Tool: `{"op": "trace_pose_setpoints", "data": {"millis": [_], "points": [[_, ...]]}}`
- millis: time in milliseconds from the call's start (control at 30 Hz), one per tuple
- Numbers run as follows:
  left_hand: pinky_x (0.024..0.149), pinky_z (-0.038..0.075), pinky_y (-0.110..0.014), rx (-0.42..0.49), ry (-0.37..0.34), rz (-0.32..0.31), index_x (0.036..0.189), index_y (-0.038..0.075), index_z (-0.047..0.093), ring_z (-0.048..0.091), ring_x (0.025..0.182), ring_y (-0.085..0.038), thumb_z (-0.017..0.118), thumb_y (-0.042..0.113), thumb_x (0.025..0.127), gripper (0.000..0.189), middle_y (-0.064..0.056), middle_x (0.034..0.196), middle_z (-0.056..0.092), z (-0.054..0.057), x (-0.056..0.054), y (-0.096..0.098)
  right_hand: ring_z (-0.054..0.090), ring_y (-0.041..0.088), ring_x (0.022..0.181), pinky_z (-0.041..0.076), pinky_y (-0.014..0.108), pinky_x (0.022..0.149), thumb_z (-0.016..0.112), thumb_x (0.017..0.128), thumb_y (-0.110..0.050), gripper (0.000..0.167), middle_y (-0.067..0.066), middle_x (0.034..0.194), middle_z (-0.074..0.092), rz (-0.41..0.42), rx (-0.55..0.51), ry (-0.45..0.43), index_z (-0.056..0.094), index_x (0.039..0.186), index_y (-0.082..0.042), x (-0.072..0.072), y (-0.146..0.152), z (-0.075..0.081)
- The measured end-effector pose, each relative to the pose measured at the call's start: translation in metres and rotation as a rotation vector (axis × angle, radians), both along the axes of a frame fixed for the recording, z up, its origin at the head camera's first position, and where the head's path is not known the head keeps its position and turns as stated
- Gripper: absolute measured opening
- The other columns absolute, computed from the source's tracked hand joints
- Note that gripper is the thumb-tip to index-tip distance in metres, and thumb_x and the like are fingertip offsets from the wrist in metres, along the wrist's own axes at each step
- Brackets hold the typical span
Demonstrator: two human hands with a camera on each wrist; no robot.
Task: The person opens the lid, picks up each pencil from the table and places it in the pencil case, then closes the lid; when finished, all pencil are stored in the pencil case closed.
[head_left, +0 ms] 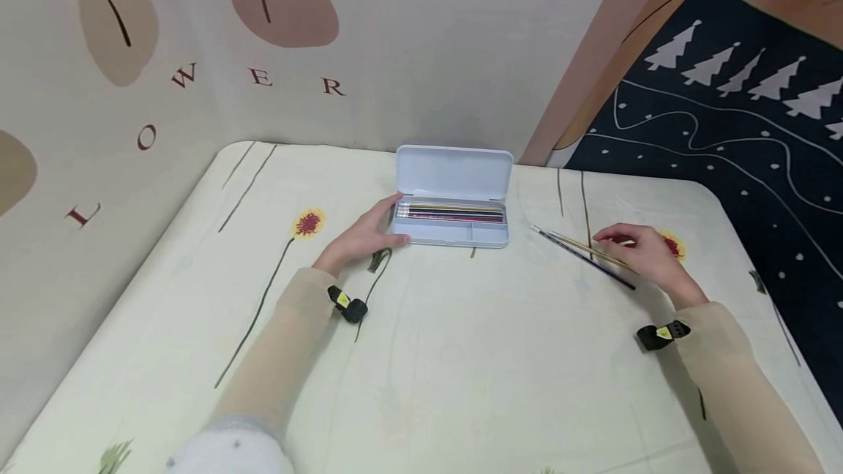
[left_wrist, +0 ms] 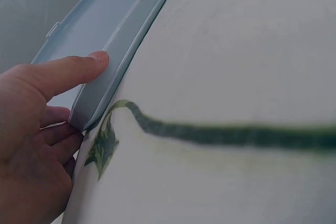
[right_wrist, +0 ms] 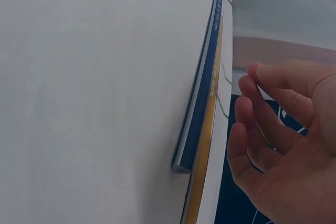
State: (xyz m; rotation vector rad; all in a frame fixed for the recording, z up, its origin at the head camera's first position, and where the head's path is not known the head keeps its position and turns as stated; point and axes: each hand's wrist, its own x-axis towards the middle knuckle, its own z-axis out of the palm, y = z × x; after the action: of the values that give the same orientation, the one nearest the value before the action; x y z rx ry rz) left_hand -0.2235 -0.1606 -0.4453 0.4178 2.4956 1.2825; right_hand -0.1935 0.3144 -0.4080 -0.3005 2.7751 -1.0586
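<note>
A light blue pencil case lies with its lid raised at the back of the table. Several pencils fill its long rear compartment. My left hand grips the case's left end, thumb on the front wall and the other fingers round the side. Right of the case, a dark blue striped pencil and a gold pencil lie side by side on the cloth. Over the gold pencil's near end is my right hand, fingers loosely curled, thumb and index tips close together, nothing seen between them.
The white tablecloth has printed flowers and stems. Behind the table's far edge rises a pale wall hanging with letters. A dark hanging with white trees borders the right side. Black wrist cameras sit on both sleeves.
</note>
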Motion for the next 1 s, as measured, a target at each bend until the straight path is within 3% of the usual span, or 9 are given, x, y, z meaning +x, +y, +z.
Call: {"op": "trace_pose_setpoints", "data": {"millis": [167,433,700,1000], "points": [[0.116,0.012,-0.046,0.006,0.005,-0.004,0.155,0.008,0.015,0.010,0.145,-0.028,0.071,0.025,0.088,0.089,-0.013,0.159,0.016,0.000,0.000,0.000,0.054,0.025,0.094,0.047,0.017,0.066,0.055,0.098,-0.011,0.024,0.022,0.112,0.062,-0.010,0.026,0.007,0.065,0.114,0.004,0.002,0.006,0.000],[0.116,0.012,-0.046,0.008,0.003,-0.002,0.155,0.008,0.014,0.010,0.145,-0.028,0.071,0.025,0.088,0.089,-0.013,0.159,0.016,0.000,0.000,0.000,0.053,0.007,0.086,0.046,0.019,0.066,0.058,0.097,-0.012,0.024,0.021,0.111,0.063,0.001,0.023,0.008,0.066,0.113,0.003,0.005,0.017,-0.003],[0.116,0.012,-0.046,0.009,0.002,-0.002,0.155,0.008,0.014,0.011,0.145,-0.028,0.071,0.024,0.088,0.089,-0.014,0.159,0.016,0.001,0.001,0.001,0.054,0.018,0.095,0.046,0.018,0.074,0.064,0.094,-0.016,0.034,0.020,0.117,0.061,-0.017,0.018,-0.159,0.063,0.122,0.003,0.006,0.019,-0.009],[0.116,0.012,-0.047,0.002,0.003,0.002,0.155,0.007,0.015,0.011,0.145,-0.029,0.072,0.024,0.087,0.090,-0.014,0.159,0.016,0.002,0.001,0.001,0.054,0.019,0.084,0.045,0.022,0.067,0.063,0.091,-0.008,0.029,0.016,0.102,0.064,-0.020,0.027,-0.130,0.064,0.117,0.004,0.006,0.018,-0.014]]}}
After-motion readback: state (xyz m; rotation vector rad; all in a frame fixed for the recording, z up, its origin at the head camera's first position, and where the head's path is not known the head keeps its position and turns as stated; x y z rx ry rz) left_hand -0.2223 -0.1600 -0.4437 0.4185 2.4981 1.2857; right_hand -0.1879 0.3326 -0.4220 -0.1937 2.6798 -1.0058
